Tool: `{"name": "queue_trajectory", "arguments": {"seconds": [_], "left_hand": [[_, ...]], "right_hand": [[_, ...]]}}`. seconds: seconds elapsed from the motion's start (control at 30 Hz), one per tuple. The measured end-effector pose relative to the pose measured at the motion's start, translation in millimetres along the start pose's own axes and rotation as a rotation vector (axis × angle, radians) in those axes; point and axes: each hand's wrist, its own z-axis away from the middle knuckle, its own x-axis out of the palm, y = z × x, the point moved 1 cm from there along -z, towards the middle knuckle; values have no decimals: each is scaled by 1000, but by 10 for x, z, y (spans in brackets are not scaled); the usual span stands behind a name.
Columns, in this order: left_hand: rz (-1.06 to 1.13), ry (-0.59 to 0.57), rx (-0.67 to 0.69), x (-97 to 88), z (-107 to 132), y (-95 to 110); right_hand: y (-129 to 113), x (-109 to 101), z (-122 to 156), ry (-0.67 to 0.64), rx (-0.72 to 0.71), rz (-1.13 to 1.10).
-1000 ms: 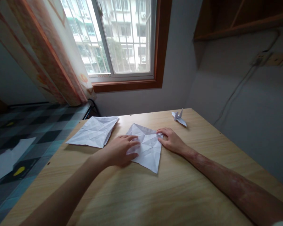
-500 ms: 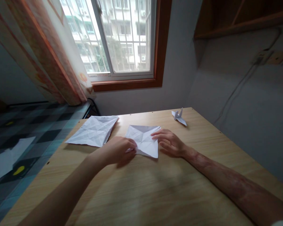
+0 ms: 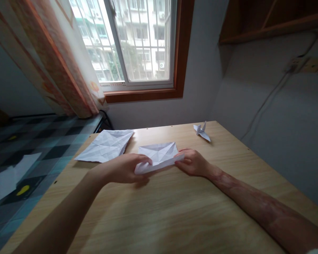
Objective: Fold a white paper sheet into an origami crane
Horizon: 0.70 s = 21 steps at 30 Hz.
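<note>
A creased white sheet of paper (image 3: 159, 153) is between my hands on the wooden table, its near edge lifted and bent upward. My left hand (image 3: 131, 167) pinches the near left corner, thumb on the inner side and the other fingers mostly hidden behind. At the right end of the raised edge, my right hand (image 3: 192, 162) grips the paper between thumb and fingers. Crease lines run across the part that still lies back from me. Left of it lies a larger creased white paper (image 3: 106, 144). A folded paper crane (image 3: 202, 131) stands toward the far right.
The wooden table (image 3: 159, 218) reaches a wall below a barred window (image 3: 145, 42). To the left is a checked bed cover (image 3: 50, 141) with loose white paper (image 3: 5, 180) on it. A shelf (image 3: 275, 24) and a cable (image 3: 265, 102) are on the right wall.
The sheet lay nearly flat; its near edge is now raised and bent up. My left hand has shifted slightly left, and my right hand has closed on the right corner.
</note>
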Motion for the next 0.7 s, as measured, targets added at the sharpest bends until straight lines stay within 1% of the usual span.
{"name": "queue_trajectory", "arguments": {"seconds": [0.07,0.13,0.2,0.27,0.33,0.37,0.43,0.5,0.57,0.63,0.67,0.7], "left_hand": [[132,-35,-15,-41,3,-81],[249,-60,-79,-46,-36,-184],[339,20,-150,0,-107,-305],[409,134,-163,97,-188,-424],[423,249,-196,216,-252,-518],[401,298,-221,273,-274,-547],[320,371,-270,365,-296,-561],[202,433,-315,419,-300,-525],[17,507,-321,437,-301,-460],[-184,532,-231,444,-308,-386],[-251,502,-154,453,-313,-352],[-288,442,-69,468,-318,-322]], "right_hand": [[12,-8,9,15,31,-78],[47,-3,2,41,80,-170],[106,21,-16,74,164,-269],[179,68,-39,75,243,-391],[259,121,-57,78,289,-470],[297,142,-62,97,296,-461],[360,162,-68,171,283,-358],[384,153,-69,224,233,-233],[361,122,-70,231,157,-102],[304,88,-72,196,81,37],[272,76,-72,158,51,90],[241,72,-70,99,24,123]]}}
